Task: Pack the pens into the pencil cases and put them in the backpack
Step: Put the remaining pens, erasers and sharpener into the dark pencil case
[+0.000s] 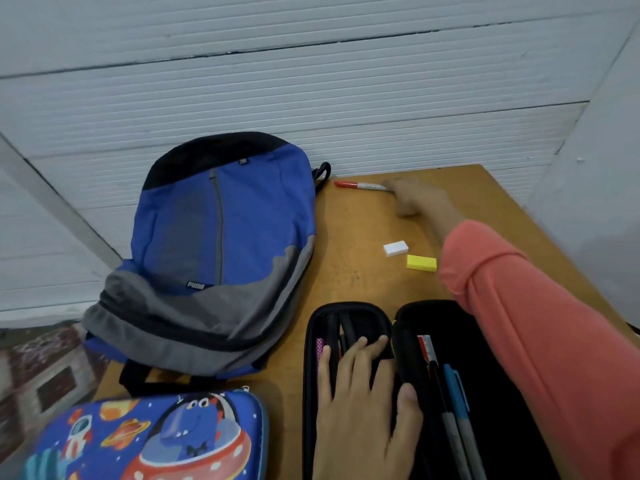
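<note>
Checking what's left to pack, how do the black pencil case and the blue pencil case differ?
The black pencil case lies open, pens inside, the left hand resting on it; the blue pencil case looks shut. The black one is plain, the blue one carries space cartoons. Both lie on the table.

Right hand (414,197) is motion-blurred at the far end of the surface (360,271). Its fingers meet the tail of the red marker (360,185), but the grip is unclear: pinching or just touching, can't tell. Marker print is too small to read. Black pencil case (310,375) is cut off at the bottom edge, and its right half is partly hidden behind the orange sleeve (536,323). Left hand (360,400) covers most of the pens (348,330) in the left half, so their count is unclear; its wrist is out of frame. Blue pen (457,393) has its lower end cropped. Space-print pencil case (156,441) is cropped at the bottom. Backpack (221,237) straps are mostly hidden beneath it.
</note>
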A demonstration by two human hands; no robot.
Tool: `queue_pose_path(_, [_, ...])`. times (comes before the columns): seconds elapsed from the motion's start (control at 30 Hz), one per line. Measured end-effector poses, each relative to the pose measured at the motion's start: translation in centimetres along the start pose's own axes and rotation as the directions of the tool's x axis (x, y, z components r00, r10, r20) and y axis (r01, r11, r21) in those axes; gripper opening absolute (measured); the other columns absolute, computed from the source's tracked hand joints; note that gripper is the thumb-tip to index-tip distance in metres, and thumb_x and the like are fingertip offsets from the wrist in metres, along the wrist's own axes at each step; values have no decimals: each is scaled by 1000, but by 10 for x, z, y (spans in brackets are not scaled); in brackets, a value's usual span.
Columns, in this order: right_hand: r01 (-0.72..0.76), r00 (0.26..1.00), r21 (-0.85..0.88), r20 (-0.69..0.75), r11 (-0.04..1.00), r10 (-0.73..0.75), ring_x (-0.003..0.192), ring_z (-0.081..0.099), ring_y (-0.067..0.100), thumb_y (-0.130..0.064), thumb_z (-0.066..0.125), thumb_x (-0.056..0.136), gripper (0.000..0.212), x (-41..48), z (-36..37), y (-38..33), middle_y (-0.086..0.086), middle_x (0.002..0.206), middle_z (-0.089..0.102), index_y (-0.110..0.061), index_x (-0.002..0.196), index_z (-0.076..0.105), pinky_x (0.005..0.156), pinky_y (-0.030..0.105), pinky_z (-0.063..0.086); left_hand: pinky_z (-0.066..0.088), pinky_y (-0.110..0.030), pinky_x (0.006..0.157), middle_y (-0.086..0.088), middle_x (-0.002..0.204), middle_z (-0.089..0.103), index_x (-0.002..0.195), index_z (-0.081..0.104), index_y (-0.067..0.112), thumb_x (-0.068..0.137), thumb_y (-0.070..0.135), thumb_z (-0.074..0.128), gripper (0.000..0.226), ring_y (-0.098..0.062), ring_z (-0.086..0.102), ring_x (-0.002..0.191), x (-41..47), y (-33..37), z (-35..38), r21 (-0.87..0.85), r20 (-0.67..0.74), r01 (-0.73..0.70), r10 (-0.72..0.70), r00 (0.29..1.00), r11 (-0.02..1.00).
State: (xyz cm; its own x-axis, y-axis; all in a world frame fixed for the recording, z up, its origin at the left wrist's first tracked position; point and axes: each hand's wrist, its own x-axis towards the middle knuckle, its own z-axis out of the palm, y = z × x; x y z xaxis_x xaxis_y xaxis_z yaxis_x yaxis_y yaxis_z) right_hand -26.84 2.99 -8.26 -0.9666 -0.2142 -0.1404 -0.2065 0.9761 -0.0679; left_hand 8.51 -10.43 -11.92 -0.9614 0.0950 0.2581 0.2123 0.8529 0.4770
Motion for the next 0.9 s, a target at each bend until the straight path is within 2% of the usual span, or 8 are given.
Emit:
queue_pose_path(0.07, [38,998,52,-43,998,-35,130,43,34,-3,49,88,67,-2,9,-1,10,148,39,-27,148,31,103,47,42,19,-41,109,23,131,54,109,59,42,103,48,11,49,-2,44,130,0,1,0,0,-6,0,0,1000,1000])
queue_pose_path(0.13, [68,989,96,-140,993,-54,125,46,34,1,44,90,60,-9,18,-3,11,143,43,-22,145,38,96,43,46,19,-41,110,23,131,53,109,59,42,103,48,11,48,-1,43,131,-1,2,0,-8,-16,1,-1,1000,1000])
queue_pose_path(0.3, [67,974,89,-223,994,-46,119,49,34,-9,43,91,49,-32,25,-3,12,136,48,-15,139,48,88,40,45,6,-39,115,25,137,47,119,57,42,100,56,3,59,5,29,137,-2,5,-5,-53,3,35,-34,999,998])
queue_pose_path(0.47, [78,947,35,-314,996,-63,94,57,33,-30,43,99,35,-55,26,-10,15,105,59,-8,115,65,71,35,42,-10,-35,119,30,143,30,134,45,44,80,69,-23,90,13,8,139,-1,11,-18,-88,131,80,-68,989,993])
queue_pose_path(0.6, [18,916,43,-401,999,1,84,59,29,-24,54,95,25,-80,21,-13,12,96,62,-7,102,72,61,33,40,-10,-33,120,29,142,32,133,44,44,86,67,-16,80,12,10,138,-5,16,-24,-94,142,82,-69,987,992])
queue_pose_path(0.73, [-5,905,235,-412,972,104,75,61,27,-11,60,87,19,-108,16,-15,12,85,69,-5,97,75,62,35,52,-8,-32,120,27,140,36,131,48,41,92,56,-2,66,9,15,139,-2,13,-23,-78,129,61,-51,990,995])
queue_pose_path(0.8, [18,893,368,-424,930,150,69,59,24,-10,64,85,17,-136,9,-14,13,82,70,-3,96,75,57,31,47,-7,-33,121,24,139,39,128,52,39,93,54,-1,65,7,18,138,-4,14,-21,-71,107,47,-39,993,996])
queue_pose_path(0.9, [38,892,553,-394,832,222,68,58,21,-13,71,81,16,-185,1,-13,9,74,67,-3,93,76,60,30,43,-3,-36,121,22,136,42,125,53,36,92,53,0,65,5,22,137,-4,13,-19,-77,89,41,-34,995,996])
